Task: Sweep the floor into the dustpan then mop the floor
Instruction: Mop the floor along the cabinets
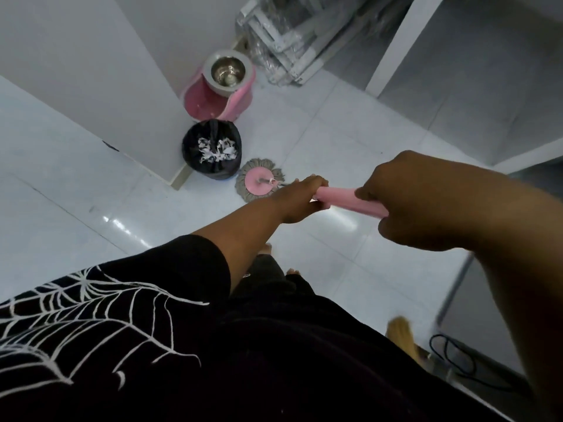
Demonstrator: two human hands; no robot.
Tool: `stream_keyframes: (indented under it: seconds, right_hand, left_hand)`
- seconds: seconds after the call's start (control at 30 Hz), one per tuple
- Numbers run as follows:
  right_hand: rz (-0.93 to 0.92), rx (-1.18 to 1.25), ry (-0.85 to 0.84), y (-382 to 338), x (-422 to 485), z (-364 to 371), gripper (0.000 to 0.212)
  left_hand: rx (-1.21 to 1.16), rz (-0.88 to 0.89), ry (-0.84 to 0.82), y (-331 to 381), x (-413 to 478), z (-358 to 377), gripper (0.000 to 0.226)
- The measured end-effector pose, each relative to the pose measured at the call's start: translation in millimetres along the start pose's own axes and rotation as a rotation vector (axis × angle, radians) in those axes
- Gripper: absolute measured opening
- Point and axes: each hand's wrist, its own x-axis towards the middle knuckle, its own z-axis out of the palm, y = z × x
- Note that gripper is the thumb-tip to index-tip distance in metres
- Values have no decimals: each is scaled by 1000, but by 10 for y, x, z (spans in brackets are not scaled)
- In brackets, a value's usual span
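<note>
A pink mop handle runs from my hands down to a round mop head with a pink disc and grey strands, lying flat on the white tiled floor. My left hand grips the handle lower down, closer to the mop head. My right hand grips the same handle higher up, nearer to me. The mop head sits just right of a black-lined bin.
The bin holds torn white paper scraps. Behind it stands a pink spin-mop bucket with a steel basket, against a white wall corner. Wrapped metal frames lean at the back. A yellowish broom and a black cable lie at lower right.
</note>
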Motion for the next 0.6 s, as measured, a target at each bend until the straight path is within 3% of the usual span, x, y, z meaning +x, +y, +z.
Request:
stream_keyframes:
  seconds: [0.03, 0.17, 0.37, 0.47, 0.6]
  right_hand:
    - [-19, -24, -22, 90, 52, -75, 58]
    - [11, 16, -9, 684, 313, -317, 34]
    - [109, 83, -51, 1770, 648, -777, 53]
    - [178, -61, 2, 2200, 714, -829, 46]
    - [203, -379, 176, 2560, 833, -671, 20]
  left_hand:
    - [-4, -10, 4, -19, 77, -54, 46]
    - [-31, 23, 38, 38, 481, -271, 32]
    - [45, 82, 42, 334, 1373, -616, 21]
    - [47, 76, 2, 504, 1806, -689, 21]
    - [109, 67, -77, 745, 2384, -887, 25]
